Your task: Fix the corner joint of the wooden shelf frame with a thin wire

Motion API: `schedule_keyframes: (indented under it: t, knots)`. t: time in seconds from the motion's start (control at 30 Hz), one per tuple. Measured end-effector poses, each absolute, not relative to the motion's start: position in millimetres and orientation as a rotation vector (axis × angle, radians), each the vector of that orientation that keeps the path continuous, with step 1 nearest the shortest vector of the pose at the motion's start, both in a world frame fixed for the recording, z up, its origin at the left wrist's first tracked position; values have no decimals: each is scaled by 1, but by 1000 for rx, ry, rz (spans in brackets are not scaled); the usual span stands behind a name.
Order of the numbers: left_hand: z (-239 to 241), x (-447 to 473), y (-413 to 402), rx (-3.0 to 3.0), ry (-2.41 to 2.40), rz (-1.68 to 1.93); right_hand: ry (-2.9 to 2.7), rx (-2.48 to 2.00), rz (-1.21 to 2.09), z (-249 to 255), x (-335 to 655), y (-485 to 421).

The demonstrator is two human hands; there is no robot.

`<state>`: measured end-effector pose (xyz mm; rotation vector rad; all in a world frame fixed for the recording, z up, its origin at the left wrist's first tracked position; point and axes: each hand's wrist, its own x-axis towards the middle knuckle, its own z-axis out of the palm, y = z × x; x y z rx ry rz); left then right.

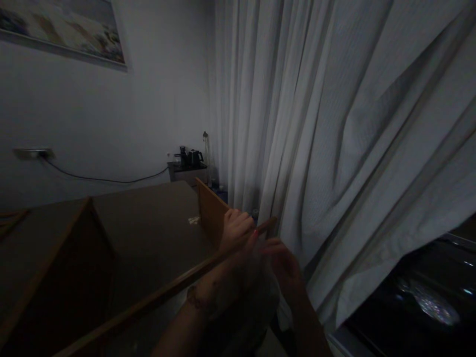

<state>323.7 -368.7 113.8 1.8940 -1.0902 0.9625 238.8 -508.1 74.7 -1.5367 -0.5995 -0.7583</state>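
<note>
My left hand [238,229] is closed around the edge of a wooden frame, near the corner where a long wooden strip [163,287] meets an upright wooden panel [212,210]. A red-nailed fingertip shows against the strip's far end. Just right of it is my right hand [283,265], its fingers bent inward close to the strip. Motion blur and dim light hide what, if anything, those fingers hold. A bracelet [201,300] circles my left wrist. Another upright wooden panel [74,258] stands on the left, joined to the same large brown board [152,213].
White curtains [316,124] hang close along the right side. At the far corner, a small cabinet [186,173] carries a black kettle [194,157]. A cable [107,180] runs from a wall socket [28,153]. A dark glossy object [416,297] lies at lower right.
</note>
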Motion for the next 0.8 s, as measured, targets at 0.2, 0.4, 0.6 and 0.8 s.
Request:
schedule_keyframes:
  t: [0.2, 0.4, 0.6, 0.8]
  knots:
    - [113, 324, -370, 1843, -1100, 1010, -604, -1562, -759, 79, 237, -510]
    - [115, 322, -369, 1881, -1091, 976, -591, -1560, -751, 76, 239, -510]
    - [119, 318, -369, 1886, -1085, 952, -570, -1535, -732, 76, 240, -508]
    - [116, 321, -369, 1893, -1081, 963, -518, -1535, -738, 78, 235, -505]
